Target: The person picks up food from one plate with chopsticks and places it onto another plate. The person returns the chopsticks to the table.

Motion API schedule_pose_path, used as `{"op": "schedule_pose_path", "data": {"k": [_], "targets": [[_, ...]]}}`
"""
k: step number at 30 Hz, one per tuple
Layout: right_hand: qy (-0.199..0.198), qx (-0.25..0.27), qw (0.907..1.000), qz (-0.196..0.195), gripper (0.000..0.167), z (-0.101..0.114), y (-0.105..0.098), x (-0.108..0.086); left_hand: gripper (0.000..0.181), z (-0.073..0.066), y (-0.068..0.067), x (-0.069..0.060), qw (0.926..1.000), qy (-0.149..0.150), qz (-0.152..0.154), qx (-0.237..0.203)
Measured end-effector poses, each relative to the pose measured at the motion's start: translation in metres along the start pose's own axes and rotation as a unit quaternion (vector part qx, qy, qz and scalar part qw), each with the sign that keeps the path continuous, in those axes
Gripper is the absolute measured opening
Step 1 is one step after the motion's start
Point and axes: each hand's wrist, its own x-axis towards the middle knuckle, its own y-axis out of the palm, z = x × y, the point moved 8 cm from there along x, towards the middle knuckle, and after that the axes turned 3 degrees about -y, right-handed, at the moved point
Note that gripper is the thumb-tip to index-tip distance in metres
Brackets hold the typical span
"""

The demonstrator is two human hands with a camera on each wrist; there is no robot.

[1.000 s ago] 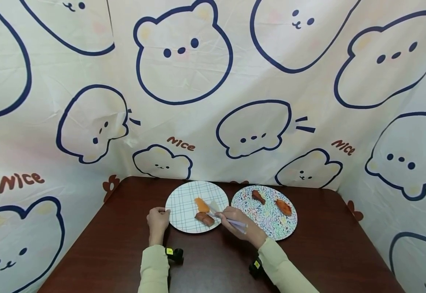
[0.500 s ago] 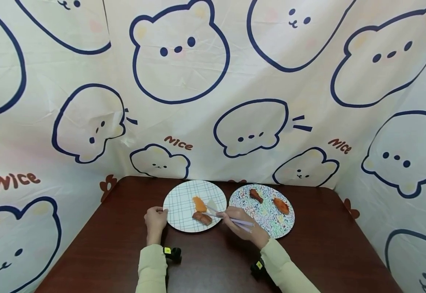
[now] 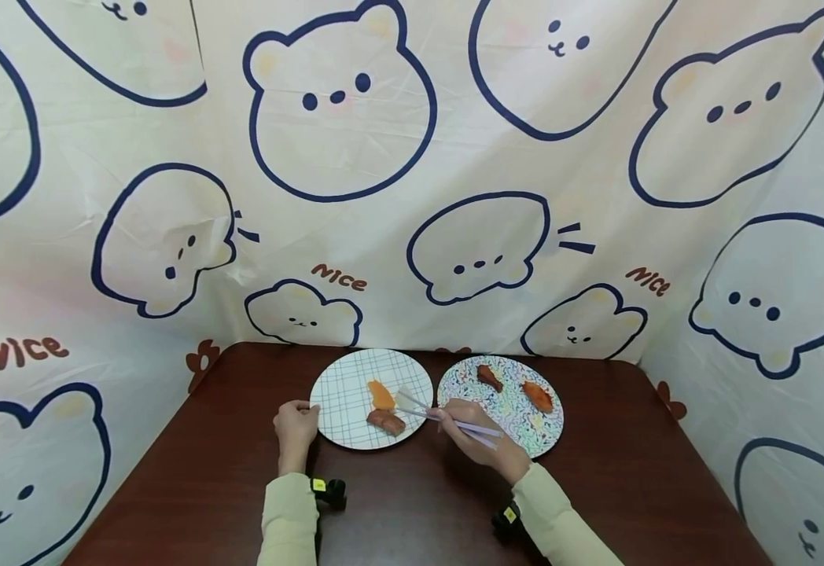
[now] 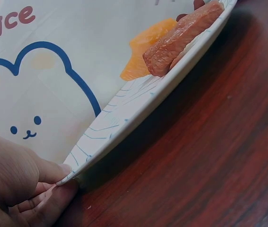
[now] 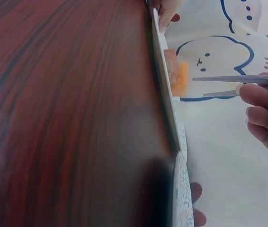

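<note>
In the head view the left hand [image 3: 295, 427] pinches the left rim of a white plate with blue grid lines [image 3: 337, 401]; the left wrist view shows its thumb on top and fingers beneath. On that plate's right half lie an orange piece [image 3: 381, 395] and, just in front of it, a brown meat-like piece [image 3: 386, 422]. The right hand [image 3: 479, 440] holds a pair of pale chopsticks [image 5: 238, 80] over the plate's right edge. Their tips stand apart beside the orange piece, with nothing between them in the right wrist view.
A speckled multicoloured plate [image 3: 511, 424] stands close to the right of the grid plate, partly behind the right hand. It bears a dark drumstick-like piece [image 3: 489, 377] and a reddish-orange piece [image 3: 538, 396]. Cloth with bear drawings [image 3: 341, 236] hangs around the dark wooden table [image 3: 193, 487].
The right hand has drawn slightly to the right of the grid plate, and the chopstick tips have spread apart. The left hand keeps its hold on the rim. The head view has shifted a little.
</note>
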Motion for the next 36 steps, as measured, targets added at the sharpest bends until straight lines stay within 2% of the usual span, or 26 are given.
{"op": "schedule_pose_path", "data": {"k": [9, 16, 22, 26, 31, 36], "targets": [[0.0, 0.013, 0.9998, -0.017, 0.026, -0.006, -0.013, -0.01, 0.033, -0.001, -0.001, 0.001, 1.0, 0.002, -0.008, 0.005], [0.013, -0.007, 0.9995, -0.026, 0.024, -0.012, -0.023, -0.021, 0.035, -0.002, -0.001, -0.001, 1.0, 0.005, -0.004, -0.004], [-0.006, -0.007, 0.9994, -0.034, 0.025, -0.011, -0.031, -0.029, 0.033, -0.003, -0.001, -0.002, 1.0, 0.007, -0.003, -0.003], [-0.001, 0.004, 0.9992, -0.041, 0.027, -0.014, -0.037, -0.034, 0.032, -0.004, -0.001, -0.002, 1.0, 0.008, -0.003, 0.0], [0.022, 0.0, 0.9988, -0.044, 0.024, -0.022, -0.043, -0.043, 0.032, -0.005, -0.001, -0.004, 1.0, 0.006, -0.002, 0.002], [0.071, 0.01, 0.9967, -0.037, 0.026, -0.033, -0.047, -0.055, 0.031, -0.007, -0.001, -0.004, 0.9999, 0.009, -0.005, 0.005]]}}
